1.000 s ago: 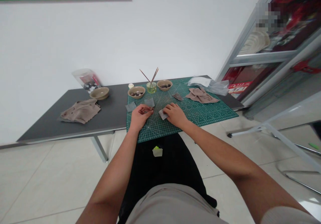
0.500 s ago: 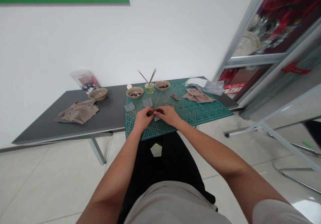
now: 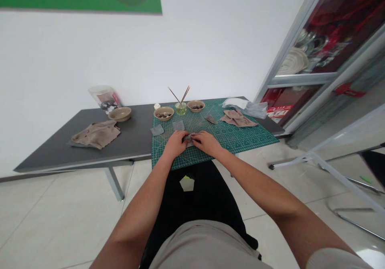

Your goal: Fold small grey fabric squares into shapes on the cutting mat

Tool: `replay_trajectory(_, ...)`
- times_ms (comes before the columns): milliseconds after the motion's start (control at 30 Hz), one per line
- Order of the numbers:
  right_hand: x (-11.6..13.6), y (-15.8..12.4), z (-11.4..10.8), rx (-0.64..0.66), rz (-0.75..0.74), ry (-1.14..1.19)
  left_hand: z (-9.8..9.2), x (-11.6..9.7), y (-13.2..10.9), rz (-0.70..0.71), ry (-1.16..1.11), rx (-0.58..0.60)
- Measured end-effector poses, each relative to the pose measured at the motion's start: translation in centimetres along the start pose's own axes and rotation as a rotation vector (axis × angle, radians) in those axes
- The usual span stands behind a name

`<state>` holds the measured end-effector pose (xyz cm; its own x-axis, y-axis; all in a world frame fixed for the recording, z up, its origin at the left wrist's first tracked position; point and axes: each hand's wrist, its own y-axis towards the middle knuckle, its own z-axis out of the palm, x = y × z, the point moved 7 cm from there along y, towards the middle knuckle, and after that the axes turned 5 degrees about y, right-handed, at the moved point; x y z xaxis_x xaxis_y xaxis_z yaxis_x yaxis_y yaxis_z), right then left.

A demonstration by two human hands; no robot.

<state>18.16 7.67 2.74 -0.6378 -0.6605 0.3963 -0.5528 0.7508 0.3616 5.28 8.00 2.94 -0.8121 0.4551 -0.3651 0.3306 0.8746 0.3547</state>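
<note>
Small grey sheet (image 3: pixel 189 139), half hidden, is pinched by the closed fingers of both the left hand (image 3: pixel 174 144) and right hand (image 3: pixel 207 143), steadying it above the green gridded cutting mat (image 3: pixel 240 138).

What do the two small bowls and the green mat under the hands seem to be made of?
The tan bowls look like matte ceramic, perhaps stoneware, judging by their dull, earthy surface, though they are too small to be sure. The green cutting mat seems to be matte plastic or vinyl, with pale printed grid lines and little shine.
</note>
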Motion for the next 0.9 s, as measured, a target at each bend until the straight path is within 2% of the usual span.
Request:
replay_trajectory(167, -0.2, 0.8, -0.2, 0.040, 0.039, -0.038, 0.2, 0.2, 0.0, -0.044, -0.024, 0.015)
replay_trajectory(300, 0.7, 1.5, 0.3, 0.060, 0.038, -0.064, 0.2, 0.4, -0.1, -0.066, -0.036, 0.011)
replay_trajectory(433, 1.0, 0.9, 0.1, 0.074, 0.000, -0.029, 0.2, 0.2, -0.2, -0.065, -0.025, 0.026)
replay_trajectory(633, 0.2, 1.1, -0.2, 0.038, 0.100, -0.008, 0.0, -0.4, -0.3, -0.041, -0.012, 0.026)
replay_trajectory(767, 0.8, 1.0, 0.3, 0.063, 0.063, -0.005, 0.0, -0.6, -0.3, -0.040, 0.039, 0.027)
replay_trajectory(900, 0.3, 0.9, 0.0, 0.062, 0.056, 0.019, 0.0, -0.7, -0.3, -0.031, 0.073, 0.042)
